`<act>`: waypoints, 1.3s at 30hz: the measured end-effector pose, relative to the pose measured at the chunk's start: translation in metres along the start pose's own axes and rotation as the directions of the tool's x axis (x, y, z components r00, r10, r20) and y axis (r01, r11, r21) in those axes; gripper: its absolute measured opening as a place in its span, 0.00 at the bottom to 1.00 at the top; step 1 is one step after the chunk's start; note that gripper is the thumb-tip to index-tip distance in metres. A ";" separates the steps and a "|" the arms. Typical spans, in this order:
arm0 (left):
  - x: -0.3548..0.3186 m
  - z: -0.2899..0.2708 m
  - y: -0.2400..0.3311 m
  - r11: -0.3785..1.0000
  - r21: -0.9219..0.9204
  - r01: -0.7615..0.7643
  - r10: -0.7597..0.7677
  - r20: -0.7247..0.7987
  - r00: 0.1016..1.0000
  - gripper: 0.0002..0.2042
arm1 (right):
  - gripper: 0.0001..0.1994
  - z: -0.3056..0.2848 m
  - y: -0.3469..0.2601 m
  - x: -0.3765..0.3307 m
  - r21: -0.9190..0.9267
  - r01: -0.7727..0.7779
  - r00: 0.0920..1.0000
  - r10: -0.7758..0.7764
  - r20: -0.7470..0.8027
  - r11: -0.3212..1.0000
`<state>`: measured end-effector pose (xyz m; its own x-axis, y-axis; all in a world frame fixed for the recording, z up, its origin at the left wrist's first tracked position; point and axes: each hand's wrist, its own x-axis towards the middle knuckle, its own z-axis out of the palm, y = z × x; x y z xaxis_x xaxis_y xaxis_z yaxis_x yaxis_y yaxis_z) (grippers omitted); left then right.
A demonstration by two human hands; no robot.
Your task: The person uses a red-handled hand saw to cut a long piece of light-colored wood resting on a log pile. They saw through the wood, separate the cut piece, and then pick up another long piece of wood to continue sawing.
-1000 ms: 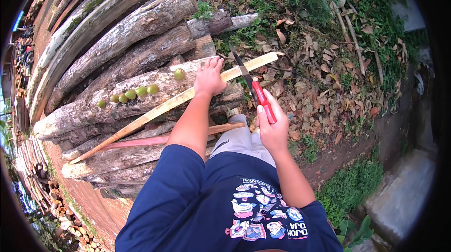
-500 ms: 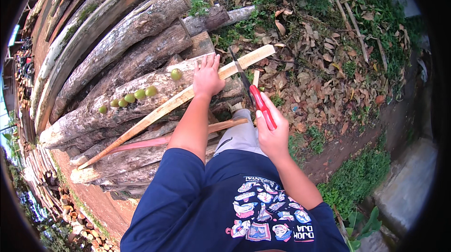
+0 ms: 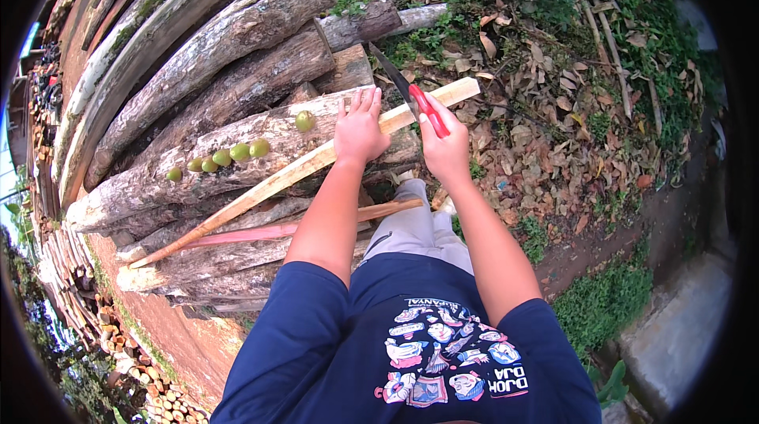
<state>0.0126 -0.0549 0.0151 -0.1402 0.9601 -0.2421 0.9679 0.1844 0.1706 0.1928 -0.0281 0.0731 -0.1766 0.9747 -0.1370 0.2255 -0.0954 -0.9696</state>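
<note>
Left hand (image 3: 358,130) flat, fingers spread, pressing one wooden slat (image 3: 304,171) on a log (image 3: 237,167). Right hand (image 3: 444,149) clenched around one red-handled knife (image 3: 411,96). Six green fruits (image 3: 239,152).

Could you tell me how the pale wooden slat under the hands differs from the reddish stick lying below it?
The slat is pale yellow, flat and wide; the reddish stick is pinkish-brown and slimmer. The slat lies slanted across the top log, pressed by the left hand; the stick rests lower in the pile, untouched. The right hand holds a red-handled knife over the slat only. Both are long and wooden.
</note>
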 end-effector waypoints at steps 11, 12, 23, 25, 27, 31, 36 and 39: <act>0.003 -0.010 -0.005 0.998 -0.049 0.026 -0.022 0.075 0.997 0.45 | 0.25 -0.071 -0.074 -0.141 -0.147 0.053 0.998 -0.050 0.024 0.988; 0.004 -0.011 -0.005 0.999 -0.047 0.024 -0.020 0.079 0.997 0.45 | 0.25 -0.079 -0.082 -0.149 -0.148 0.033 0.999 -0.028 0.036 0.988; 0.005 -0.007 -0.001 0.999 -0.053 0.002 0.000 0.031 1.000 0.44 | 0.23 0.019 -0.006 0.009 -0.088 0.025 1.000 -0.024 0.005 0.996; 0.006 -0.007 -0.002 0.999 -0.051 -0.006 0.007 0.021 1.000 0.44 | 0.23 0.025 -0.004 0.019 -0.090 0.042 0.999 -0.042 0.002 0.995; 0.008 -0.009 -0.001 0.999 -0.045 -0.013 0.014 0.018 1.000 0.44 | 0.23 0.025 0.006 0.015 -0.064 0.105 0.993 -0.108 -0.048 0.992; 0.008 -0.010 -0.009 0.997 -0.070 0.028 -0.020 0.103 0.994 0.44 | 0.25 -0.025 -0.040 -0.068 -0.093 0.001 1.000 0.002 0.031 0.996; 0.005 -0.008 -0.006 0.998 -0.061 0.015 -0.012 0.046 0.999 0.45 | 0.26 -0.081 -0.089 -0.148 -0.193 -0.004 0.999 0.014 0.050 0.981; 0.008 -0.010 -0.008 0.998 -0.067 0.018 -0.015 0.046 0.999 0.44 | 0.25 -0.061 -0.077 -0.133 -0.192 0.084 0.996 -0.081 0.022 0.978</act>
<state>0.0019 -0.0467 0.0210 -0.1453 0.9463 -0.2888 0.9491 0.2157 0.2295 0.2573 -0.1383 0.1784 -0.2152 0.9746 -0.0625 0.3893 0.0269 -0.9207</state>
